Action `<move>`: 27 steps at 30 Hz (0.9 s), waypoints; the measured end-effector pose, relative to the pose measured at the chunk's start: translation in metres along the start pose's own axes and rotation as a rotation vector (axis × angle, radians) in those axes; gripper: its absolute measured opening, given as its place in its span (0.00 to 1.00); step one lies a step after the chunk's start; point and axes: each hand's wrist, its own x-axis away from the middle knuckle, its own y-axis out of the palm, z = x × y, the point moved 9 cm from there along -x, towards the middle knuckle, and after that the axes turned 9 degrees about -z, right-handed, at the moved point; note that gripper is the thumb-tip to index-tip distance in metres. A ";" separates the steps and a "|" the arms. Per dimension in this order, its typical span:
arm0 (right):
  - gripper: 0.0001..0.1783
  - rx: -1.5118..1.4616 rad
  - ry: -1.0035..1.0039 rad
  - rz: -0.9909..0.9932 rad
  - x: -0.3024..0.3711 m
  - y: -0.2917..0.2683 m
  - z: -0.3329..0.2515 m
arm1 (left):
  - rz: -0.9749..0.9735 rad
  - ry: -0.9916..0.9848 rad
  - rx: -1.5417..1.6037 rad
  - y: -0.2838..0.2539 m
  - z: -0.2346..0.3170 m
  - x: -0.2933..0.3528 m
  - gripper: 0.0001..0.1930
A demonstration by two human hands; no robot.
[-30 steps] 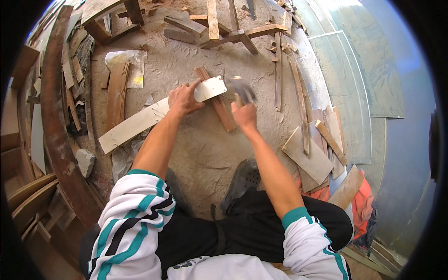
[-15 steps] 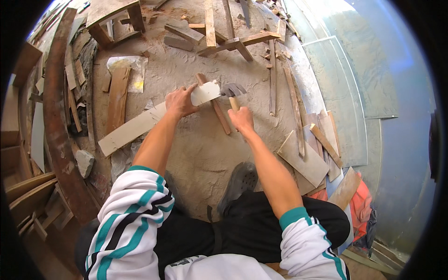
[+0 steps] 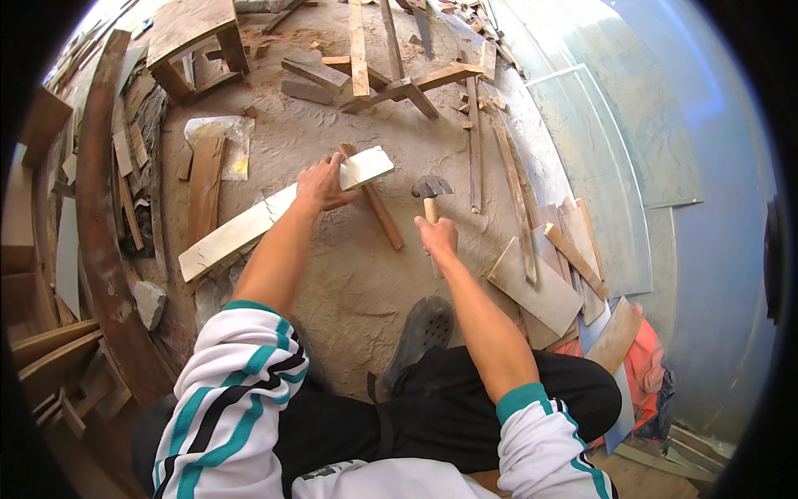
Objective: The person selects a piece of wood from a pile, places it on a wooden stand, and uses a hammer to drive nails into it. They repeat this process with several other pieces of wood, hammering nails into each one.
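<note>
A long pale board slants across the sandy ground in front of me. My left hand grips it near its far right end, fingers wrapped over the edge. Beneath that end, a narrow reddish-brown stick crosses under the board. In my right hand is a claw hammer by its light wooden handle. The dark hammer head hangs to the right of the board's end, apart from it. Small dark marks show on the board's end, too small to make out.
A low wooden stool stands at the far left, near a crossed wooden frame. A long rusty-brown beam and scrap wood line the left. On the right lie board offcuts and glass-like sheets. A brown plank lies beyond the board.
The hammer has come away from the board's end, back toward me and slightly right. My left hand keeps its hold on the board, which is turned slightly.
</note>
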 end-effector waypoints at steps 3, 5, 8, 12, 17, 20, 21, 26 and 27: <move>0.24 0.015 -0.005 -0.018 0.000 0.012 0.014 | -0.073 0.104 -0.011 -0.006 0.003 -0.008 0.31; 0.23 -0.029 0.012 -0.071 0.002 0.015 0.022 | -0.238 0.096 0.098 -0.014 0.009 -0.011 0.26; 0.22 -0.129 0.008 -0.191 0.010 0.015 0.012 | -0.019 0.102 0.104 -0.032 -0.002 -0.017 0.22; 0.21 -0.092 -0.017 -0.285 0.001 0.001 -0.003 | 0.055 0.049 0.083 -0.034 -0.010 -0.017 0.22; 0.18 -0.104 -0.021 -0.395 -0.016 -0.009 0.001 | 0.069 0.042 0.126 -0.017 -0.001 -0.009 0.20; 0.16 -0.016 0.032 -0.387 -0.023 -0.023 0.014 | 0.259 0.054 0.018 -0.010 0.002 -0.003 0.20; 0.16 -0.004 0.080 -0.406 -0.024 -0.023 0.019 | 0.263 0.050 -0.009 -0.010 0.001 -0.002 0.20; 0.16 0.060 0.090 -0.436 -0.023 -0.020 0.046 | 0.134 -0.003 -0.095 -0.006 -0.014 -0.004 0.28; 0.16 0.101 0.050 -0.416 -0.023 -0.021 0.049 | 0.134 0.029 -0.139 -0.008 -0.010 -0.001 0.31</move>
